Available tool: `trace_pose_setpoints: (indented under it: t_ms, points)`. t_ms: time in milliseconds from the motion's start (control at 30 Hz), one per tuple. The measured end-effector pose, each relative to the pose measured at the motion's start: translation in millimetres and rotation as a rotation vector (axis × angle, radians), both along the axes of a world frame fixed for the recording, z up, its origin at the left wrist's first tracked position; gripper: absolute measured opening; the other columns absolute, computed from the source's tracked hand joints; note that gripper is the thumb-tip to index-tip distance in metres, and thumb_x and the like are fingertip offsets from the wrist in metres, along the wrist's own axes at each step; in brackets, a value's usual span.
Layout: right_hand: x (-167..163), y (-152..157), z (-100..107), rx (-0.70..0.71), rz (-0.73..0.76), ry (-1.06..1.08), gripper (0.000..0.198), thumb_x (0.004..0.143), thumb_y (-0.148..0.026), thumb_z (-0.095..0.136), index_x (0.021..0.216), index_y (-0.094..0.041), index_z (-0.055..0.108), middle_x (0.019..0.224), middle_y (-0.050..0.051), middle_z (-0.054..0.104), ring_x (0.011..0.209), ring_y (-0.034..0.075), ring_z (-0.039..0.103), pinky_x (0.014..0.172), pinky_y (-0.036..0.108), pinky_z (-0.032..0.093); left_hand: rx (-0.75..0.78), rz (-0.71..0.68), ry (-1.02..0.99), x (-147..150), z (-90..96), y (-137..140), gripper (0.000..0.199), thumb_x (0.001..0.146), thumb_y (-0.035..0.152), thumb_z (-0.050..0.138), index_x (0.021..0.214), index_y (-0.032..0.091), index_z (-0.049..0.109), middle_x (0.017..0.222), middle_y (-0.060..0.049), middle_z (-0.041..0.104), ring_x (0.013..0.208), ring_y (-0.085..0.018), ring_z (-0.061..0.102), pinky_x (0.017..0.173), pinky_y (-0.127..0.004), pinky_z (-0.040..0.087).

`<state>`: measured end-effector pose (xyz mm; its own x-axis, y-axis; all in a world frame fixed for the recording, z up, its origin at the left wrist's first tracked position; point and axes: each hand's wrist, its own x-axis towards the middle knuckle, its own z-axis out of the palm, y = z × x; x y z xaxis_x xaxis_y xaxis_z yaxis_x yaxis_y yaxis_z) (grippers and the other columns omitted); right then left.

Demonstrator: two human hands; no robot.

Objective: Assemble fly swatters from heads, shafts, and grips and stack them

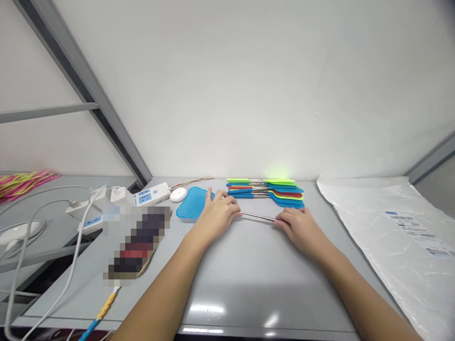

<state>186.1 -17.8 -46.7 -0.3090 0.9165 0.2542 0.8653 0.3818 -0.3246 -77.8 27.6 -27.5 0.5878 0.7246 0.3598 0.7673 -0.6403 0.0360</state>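
Observation:
A blue fly swatter (194,203) lies across the front of both hands, its mesh head at the left and its thin metal rod running to the right. My left hand (220,213) is closed on it where the rod meets the head. On the rod's other end, my right hand (296,227) is closed too; the handle is hidden inside or behind that hand. The bare rod slopes slightly down to the right between them. Just behind the hands is a stack of fly swatters (265,192) in blue, green, yellow and red, heads to the right.
White plastic packaging (377,227) with a label covers the right side. At the left are a phone (138,246) on a cable, a power strip (152,193), a white round object (178,194) and white cables (76,255). Pink and yellow strands (26,183) lie far left. A wall stands behind.

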Motion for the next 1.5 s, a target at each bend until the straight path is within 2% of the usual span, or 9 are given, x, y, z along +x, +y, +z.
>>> trace_pose_setpoints:
  t_ms: [200,300,433,533,600,733,1000,1300,1500]
  points:
    - [0,2,1,0.014,-0.002,-0.008,0.029,0.098,-0.033,0.036,0.088,-0.024,0.062,0.088,0.002,0.064,0.082,0.016,0.058,0.079,0.033,0.036,0.035,-0.049,0.013,25,-6.6,-9,0.018,0.094,0.032,0.046,0.094,0.024,0.063,0.085,-0.001,0.064,0.095,-0.019,0.050,0.109,-0.061,0.010]
    - [-4,-1,2,0.017,0.017,0.005,0.026,0.097,-0.031,0.036,0.089,-0.023,0.060,0.089,0.002,0.063,0.082,0.016,0.058,0.077,0.032,0.038,0.041,-0.096,0.044,37,-10.1,-14,0.017,0.095,0.021,0.042,0.092,0.022,0.059,0.078,0.001,0.060,0.083,-0.016,0.052,0.110,-0.054,0.012]
    - [-13,-4,3,0.018,0.025,0.040,0.021,0.096,-0.032,0.039,0.094,-0.024,0.058,0.091,0.002,0.063,0.080,0.016,0.057,0.074,0.031,0.040,0.060,-0.121,0.048,42,-12.7,-17,0.020,0.093,0.012,0.041,0.090,0.022,0.058,0.078,0.001,0.058,0.082,-0.015,0.052,0.107,-0.049,0.017]
    - [-20,-6,3,0.018,0.050,0.049,0.023,0.096,-0.035,0.040,0.097,-0.025,0.060,0.089,0.001,0.063,0.079,0.015,0.057,0.071,0.030,0.040,0.054,-0.154,0.046,44,-12.8,-17,0.019,0.093,0.014,0.041,0.091,0.021,0.058,0.082,-0.001,0.059,0.084,-0.016,0.052,0.097,-0.043,0.026]
    - [-23,-7,4,0.015,0.061,0.033,0.025,0.097,-0.035,0.038,0.096,-0.025,0.062,0.085,0.001,0.062,0.076,0.015,0.056,0.069,0.029,0.039,0.026,-0.177,0.058,45,-11.7,-17,0.017,0.093,0.015,0.042,0.090,0.021,0.058,0.084,-0.002,0.061,0.084,-0.017,0.052,0.084,-0.036,0.032]
    - [-24,-8,7,0.035,0.086,-0.013,0.030,0.099,-0.033,0.036,0.093,-0.024,0.063,0.083,0.000,0.063,0.074,0.014,0.055,0.068,0.030,0.034,-0.024,-0.190,0.069,42,-7.7,-15,0.015,0.092,0.014,0.046,0.090,0.022,0.059,0.085,0.000,0.063,0.081,-0.016,0.051,0.067,-0.033,0.028]
    - [-23,-10,14,0.061,0.140,-0.042,0.031,0.099,-0.029,0.033,0.089,-0.023,0.062,0.083,0.000,0.065,0.072,0.013,0.056,0.068,0.031,0.030,-0.037,-0.191,0.071,34,-2.8,-13,0.018,0.093,0.017,0.045,0.094,0.024,0.062,0.088,0.001,0.065,0.083,-0.015,0.053,0.066,-0.032,0.028]
    - [-23,-4,8,0.022,-0.027,-0.151,0.031,0.098,-0.037,0.036,0.073,-0.022,0.046,0.063,-0.003,0.057,0.061,0.016,0.050,0.061,0.029,0.030,0.022,-0.073,0.021,2,8.4,1,0.019,0.094,0.019,0.046,0.090,0.024,0.063,0.086,0.000,0.066,0.082,-0.017,0.052,0.068,-0.031,0.027]
    - [-23,-4,2,0.044,0.028,-0.126,0.027,0.099,-0.033,0.034,0.080,-0.022,0.049,0.075,-0.002,0.062,0.066,0.015,0.051,0.066,0.030,0.032,0.058,-0.105,0.063,19,4.1,-8,0.023,0.096,0.034,0.043,0.090,0.021,0.061,0.083,-0.001,0.062,0.081,-0.017,0.052,0.072,-0.032,0.029]
